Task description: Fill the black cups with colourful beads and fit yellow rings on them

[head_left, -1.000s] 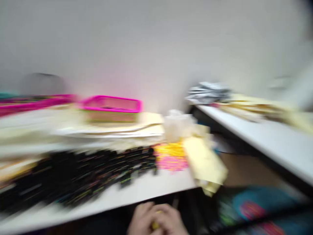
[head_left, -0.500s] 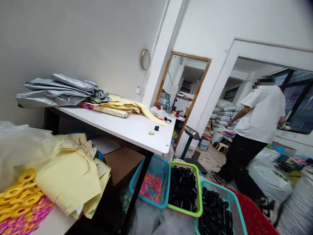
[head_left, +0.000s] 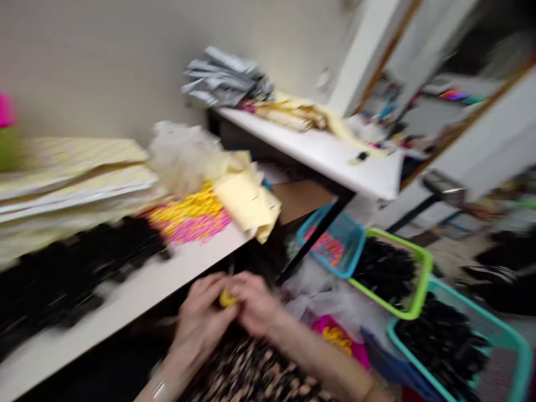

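Note:
Both hands meet over my lap, just off the near edge of the white table [head_left: 205, 257]. My left hand [head_left: 199, 315] is closed on a small yellow plastic piece [head_left: 227, 298], blurred by motion. Against its other side, the fingers of my right hand [head_left: 256, 304] are pinched together. Something thin sticks up between the fingertips, too smeared to name. On the tabletop beyond lie a heap of yellow plastic pieces [head_left: 203, 202] and a heap of small pink pieces [head_left: 203, 228]. Rows of black pieces [head_left: 84, 262] stand to the left.
Cream paper sheets [head_left: 243, 201] and a clear plastic bag [head_left: 182, 153] lie at the table's far end. On the right are a blue basket [head_left: 355, 262], a green basket [head_left: 422, 279] and a turquoise basket [head_left: 517, 352]. Another table [head_left: 288, 139] stands behind.
My view has swung left and down, so both hands and the near table with black pieces now show. The other person, walking on the right before, is mostly out of view.

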`<act>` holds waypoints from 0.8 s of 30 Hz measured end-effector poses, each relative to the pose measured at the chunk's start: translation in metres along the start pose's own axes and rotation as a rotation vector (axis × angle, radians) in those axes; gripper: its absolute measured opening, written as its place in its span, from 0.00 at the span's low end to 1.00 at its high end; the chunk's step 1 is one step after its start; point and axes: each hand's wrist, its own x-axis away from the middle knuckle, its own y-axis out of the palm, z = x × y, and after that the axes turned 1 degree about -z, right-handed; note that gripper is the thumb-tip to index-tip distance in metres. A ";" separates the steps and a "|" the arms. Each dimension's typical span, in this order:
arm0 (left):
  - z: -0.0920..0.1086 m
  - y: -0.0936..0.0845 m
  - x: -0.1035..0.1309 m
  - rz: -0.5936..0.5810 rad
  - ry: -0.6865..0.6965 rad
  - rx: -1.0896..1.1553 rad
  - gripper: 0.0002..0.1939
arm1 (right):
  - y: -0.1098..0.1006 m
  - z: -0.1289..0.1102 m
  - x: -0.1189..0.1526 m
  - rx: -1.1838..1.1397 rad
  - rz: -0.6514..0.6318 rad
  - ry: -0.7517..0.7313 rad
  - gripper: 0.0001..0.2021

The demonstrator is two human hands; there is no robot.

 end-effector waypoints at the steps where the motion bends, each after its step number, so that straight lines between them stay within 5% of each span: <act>1: -0.012 -0.013 0.011 0.016 -0.058 -0.049 0.14 | 0.007 0.010 0.004 -0.194 0.015 0.079 0.10; 3: -0.026 -0.030 0.025 0.025 -0.174 -0.054 0.15 | 0.008 0.020 0.008 -0.471 0.019 0.237 0.11; 6: -0.026 -0.036 0.030 0.011 -0.279 0.009 0.16 | -0.002 0.021 0.009 -0.531 -0.067 0.339 0.14; 16: -0.023 -0.029 0.028 0.007 -0.280 -0.027 0.10 | 0.004 0.032 0.005 -0.450 0.043 0.312 0.12; 24: -0.034 -0.059 0.014 -0.414 -0.333 0.468 0.20 | -0.016 0.022 -0.004 -0.510 -0.128 0.446 0.10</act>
